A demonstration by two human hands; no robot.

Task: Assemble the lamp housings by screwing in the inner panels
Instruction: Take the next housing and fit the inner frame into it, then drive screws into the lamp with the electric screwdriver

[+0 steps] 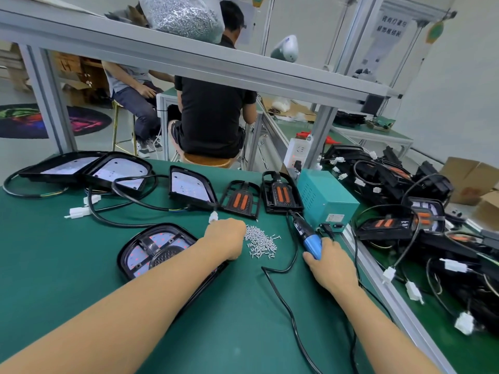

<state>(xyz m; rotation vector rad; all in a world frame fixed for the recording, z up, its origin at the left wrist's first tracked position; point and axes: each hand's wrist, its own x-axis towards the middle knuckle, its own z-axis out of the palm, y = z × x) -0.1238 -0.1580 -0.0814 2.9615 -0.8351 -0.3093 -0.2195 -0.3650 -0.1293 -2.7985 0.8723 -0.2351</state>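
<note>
**Screw pick-up ahead of panel fastening**

Step in hand — fetching a fastener. The left hand (225, 237) reaches across the green bench (67, 265) to the near edge of the loose screw pile (261, 242). Its fingers are curled down at the pile; whether a screw is already pinched cannot be told, as the fingertips are hidden behind the knuckles. The right hand (330, 261) grips the blue electric screwdriver (307, 236) round its body. The driver's long axis runs from the hand up and to the left, away from the person, with the bit end pointing at the far side of the bench, toward the teal power unit (325, 201) — not at any screw seat.

The lamp housing (159, 248) under assembly lies flat on the bench just beside the left forearm, partly covered by it. Its open face is up, and the black inner panel (162, 242) sits inside over a pale board. The long axis runs from near right to far left; the rounded end points away to the left.

Judged next move: lift one screw clear of the pile, carry it to a panel hole, then swing the driver round so that the bit points down onto the screw head, upright over the housing. The trailing driver cord (283, 300) lies close to the housing and could snag during that swing.
</note>
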